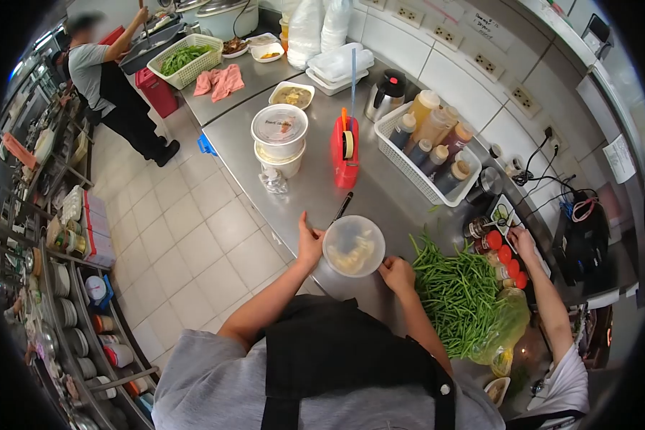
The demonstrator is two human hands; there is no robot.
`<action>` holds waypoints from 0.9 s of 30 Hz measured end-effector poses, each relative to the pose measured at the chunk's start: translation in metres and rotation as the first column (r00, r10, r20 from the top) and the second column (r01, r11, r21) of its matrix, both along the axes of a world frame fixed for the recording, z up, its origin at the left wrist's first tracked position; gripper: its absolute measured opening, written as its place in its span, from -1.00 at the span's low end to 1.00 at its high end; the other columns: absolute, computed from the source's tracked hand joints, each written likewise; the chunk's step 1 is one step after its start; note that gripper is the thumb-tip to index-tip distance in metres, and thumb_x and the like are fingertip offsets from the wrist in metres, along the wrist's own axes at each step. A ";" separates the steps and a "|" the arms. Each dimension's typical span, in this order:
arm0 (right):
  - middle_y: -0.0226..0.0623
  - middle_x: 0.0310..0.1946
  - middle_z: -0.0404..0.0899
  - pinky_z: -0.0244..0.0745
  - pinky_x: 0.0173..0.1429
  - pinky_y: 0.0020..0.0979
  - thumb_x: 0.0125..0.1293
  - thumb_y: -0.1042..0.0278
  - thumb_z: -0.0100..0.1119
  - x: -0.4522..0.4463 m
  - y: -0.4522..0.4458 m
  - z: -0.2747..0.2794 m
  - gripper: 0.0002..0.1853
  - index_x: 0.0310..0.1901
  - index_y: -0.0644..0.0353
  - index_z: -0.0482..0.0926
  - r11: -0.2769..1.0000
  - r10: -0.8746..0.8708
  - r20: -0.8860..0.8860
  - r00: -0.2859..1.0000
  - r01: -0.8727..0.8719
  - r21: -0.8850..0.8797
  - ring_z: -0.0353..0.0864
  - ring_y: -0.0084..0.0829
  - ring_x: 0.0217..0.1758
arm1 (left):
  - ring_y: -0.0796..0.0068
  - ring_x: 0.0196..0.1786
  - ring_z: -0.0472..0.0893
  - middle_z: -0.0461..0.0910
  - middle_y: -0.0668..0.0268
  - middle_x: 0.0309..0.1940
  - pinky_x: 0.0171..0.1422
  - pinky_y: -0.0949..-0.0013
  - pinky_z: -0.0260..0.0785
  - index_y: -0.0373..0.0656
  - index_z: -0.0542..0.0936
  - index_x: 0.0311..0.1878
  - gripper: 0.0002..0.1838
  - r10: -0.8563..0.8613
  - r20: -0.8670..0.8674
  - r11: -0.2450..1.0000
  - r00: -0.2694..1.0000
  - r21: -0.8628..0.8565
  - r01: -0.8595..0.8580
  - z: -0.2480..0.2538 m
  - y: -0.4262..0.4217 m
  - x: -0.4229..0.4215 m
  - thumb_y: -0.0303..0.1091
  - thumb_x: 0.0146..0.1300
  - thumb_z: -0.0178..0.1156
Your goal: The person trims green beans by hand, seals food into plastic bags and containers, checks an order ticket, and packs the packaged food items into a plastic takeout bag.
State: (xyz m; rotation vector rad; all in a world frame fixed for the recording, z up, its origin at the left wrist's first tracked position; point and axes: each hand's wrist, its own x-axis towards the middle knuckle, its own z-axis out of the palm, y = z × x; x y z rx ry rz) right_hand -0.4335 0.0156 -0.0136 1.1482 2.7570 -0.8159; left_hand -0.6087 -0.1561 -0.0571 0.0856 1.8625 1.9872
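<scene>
A round translucent plastic tub (352,246) with pale food pieces inside is at the steel counter's front edge, between my two hands. My left hand (310,241) is at its left side with one digit raised and the others against the wall, partly hidden. At the lower right rim, my right hand (397,274) has its fingers curled in and touching the tub. A black marker (344,205) lies just beyond the tub. Behind it stands a red tape dispenser (345,161). Two stacked white lidded tubs (279,136) are further left.
Green beans (455,301) are heaped at my right, beside red-lidded jars (505,254). A co-worker's hand (524,244) reaches to a small tray there. A basket (437,183) of sauce bottles stands by the wall. Another person (107,86) stands at the far left.
</scene>
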 end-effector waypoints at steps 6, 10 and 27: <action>-0.24 -0.44 0.64 0.47 -0.24 -0.20 -0.01 -0.09 0.40 0.004 0.001 0.002 -0.56 -0.31 0.13 0.57 0.996 -0.072 0.011 0.997 0.072 0.058 0.63 -0.15 -0.31 | 0.44 -0.29 0.49 0.45 0.31 -0.34 -0.06 0.34 0.40 -0.19 -0.14 0.48 0.05 -0.087 -0.514 0.929 0.853 -0.351 -0.117 -0.007 -0.006 -0.009 -0.38 0.09 0.41; -0.30 -0.45 0.61 0.49 -0.26 -0.25 0.19 -0.09 0.25 0.016 -0.003 -0.003 -0.54 -0.20 0.21 0.54 0.983 -0.146 -0.225 0.963 0.117 -0.139 0.62 -0.31 -0.35 | 0.32 -0.27 0.54 0.56 0.22 -0.37 -0.01 0.31 0.39 -0.27 0.38 0.25 -0.43 -0.093 -0.339 0.960 0.936 -0.280 -0.006 0.012 -0.017 -0.035 -0.20 0.26 0.25; -0.15 0.17 0.45 0.25 0.36 -0.28 0.45 -0.30 -0.40 -0.013 -0.039 0.009 -0.23 0.26 0.35 0.33 0.646 -0.290 -0.167 0.942 0.064 -0.761 0.40 -0.34 0.26 | 0.01 0.40 0.25 0.33 -0.15 0.29 0.46 0.27 0.02 -0.41 0.33 0.28 -0.20 -0.452 -0.167 0.878 0.876 -0.259 0.403 0.026 -0.020 0.008 0.23 0.46 -0.42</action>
